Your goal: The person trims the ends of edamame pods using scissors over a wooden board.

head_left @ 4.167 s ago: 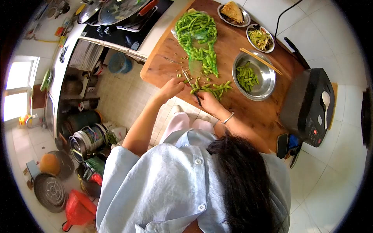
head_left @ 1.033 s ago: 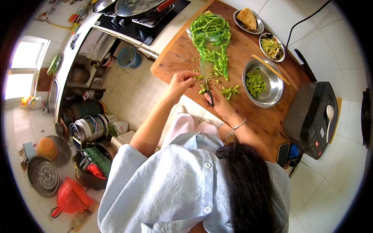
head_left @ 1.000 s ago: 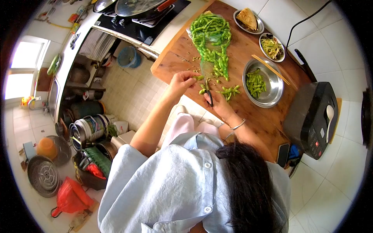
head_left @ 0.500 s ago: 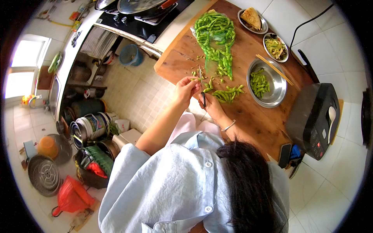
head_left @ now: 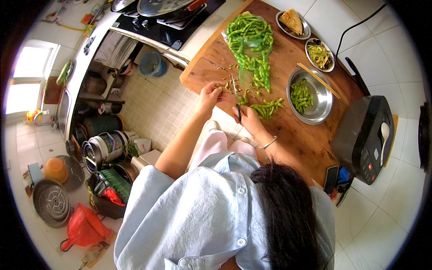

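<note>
My left hand (head_left: 209, 96) is over the table's near left edge, thumb and fingers pinched on a green edamame pod that shows only in part. Scissors with dark handles (head_left: 238, 113) are gripped in my right hand (head_left: 250, 120), their metal blades (head_left: 234, 85) pointing away from me, a little right of the left hand. Close beyond the right hand lie loose edamame pods (head_left: 268, 107). Farther back, a large heap of pods (head_left: 249, 33) rests on and in green netting. A steel bowl (head_left: 318, 105) to the right contains more pods, with chopsticks (head_left: 318, 80) across its rim.
Small trimmings lie scattered on the wooden table (head_left: 288, 139). Behind the bowl are a dish of sliced food (head_left: 320, 56) and a plate with flatbread (head_left: 291, 21). A dark rice cooker (head_left: 362, 139) stands right; a stove (head_left: 180, 31) is at the back left.
My left hand has moved slightly left, away from the scissor blades. My right hand has shifted a little to the right with the scissors, and the gap between the hands is wider.
</note>
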`<state>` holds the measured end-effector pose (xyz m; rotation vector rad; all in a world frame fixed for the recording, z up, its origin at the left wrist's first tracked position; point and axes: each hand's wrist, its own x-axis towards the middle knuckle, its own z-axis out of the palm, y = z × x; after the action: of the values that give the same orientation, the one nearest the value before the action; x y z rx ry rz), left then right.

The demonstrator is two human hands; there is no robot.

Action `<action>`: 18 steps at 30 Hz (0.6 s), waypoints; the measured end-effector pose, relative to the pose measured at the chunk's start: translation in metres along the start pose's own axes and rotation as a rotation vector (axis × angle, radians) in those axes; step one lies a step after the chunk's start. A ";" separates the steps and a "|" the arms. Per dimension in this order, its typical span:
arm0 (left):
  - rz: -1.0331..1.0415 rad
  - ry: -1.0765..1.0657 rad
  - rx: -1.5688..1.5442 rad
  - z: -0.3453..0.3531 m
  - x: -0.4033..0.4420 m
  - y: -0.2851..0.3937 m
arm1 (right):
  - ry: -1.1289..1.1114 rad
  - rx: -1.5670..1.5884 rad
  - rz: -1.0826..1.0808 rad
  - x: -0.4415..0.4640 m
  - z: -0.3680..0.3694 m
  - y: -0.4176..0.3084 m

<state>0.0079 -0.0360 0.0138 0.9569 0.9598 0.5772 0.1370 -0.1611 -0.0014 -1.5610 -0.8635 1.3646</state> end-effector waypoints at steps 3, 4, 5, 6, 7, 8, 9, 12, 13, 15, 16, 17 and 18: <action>0.011 -0.083 0.195 -0.008 0.000 0.008 | -0.079 -0.111 -0.046 0.001 -0.012 -0.011; 0.014 -0.114 0.226 -0.011 0.000 0.010 | -0.099 -0.170 -0.068 0.001 -0.014 -0.014; 0.018 -0.144 0.257 -0.013 0.000 0.011 | -0.109 -0.127 -0.070 0.000 -0.015 -0.016; 0.005 -0.164 0.262 -0.014 -0.001 0.013 | -0.119 -0.085 -0.071 -0.001 -0.015 -0.019; -0.008 -0.182 0.267 -0.016 -0.002 0.015 | -0.131 -0.044 -0.073 -0.003 -0.015 -0.023; -0.021 -0.201 0.272 -0.017 -0.002 0.016 | -0.171 -0.059 -0.033 -0.004 -0.017 -0.028; -0.044 -0.233 0.250 -0.017 -0.004 0.020 | -0.211 -0.075 0.007 -0.004 -0.020 -0.034; -0.113 -0.314 0.190 -0.019 -0.007 0.027 | -0.292 -0.022 0.042 -0.005 -0.019 -0.038; -0.137 -0.329 0.176 -0.020 -0.007 0.027 | -0.312 0.012 0.039 -0.005 -0.019 -0.038; -0.170 -0.336 0.158 -0.020 -0.008 0.029 | -0.316 -0.005 0.060 -0.005 -0.018 -0.037; -0.177 -0.328 0.155 -0.017 -0.010 0.031 | -0.318 -0.012 0.069 -0.004 -0.018 -0.037; -0.185 -0.321 0.153 -0.016 -0.011 0.034 | -0.323 -0.020 0.073 -0.004 -0.018 -0.036; -0.199 -0.322 0.154 -0.015 -0.011 0.036 | -0.326 -0.027 0.078 -0.003 -0.018 -0.035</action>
<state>-0.0110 -0.0211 0.0465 1.0400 0.8044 0.1748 0.1555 -0.1530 0.0328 -1.4257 -1.0283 1.7008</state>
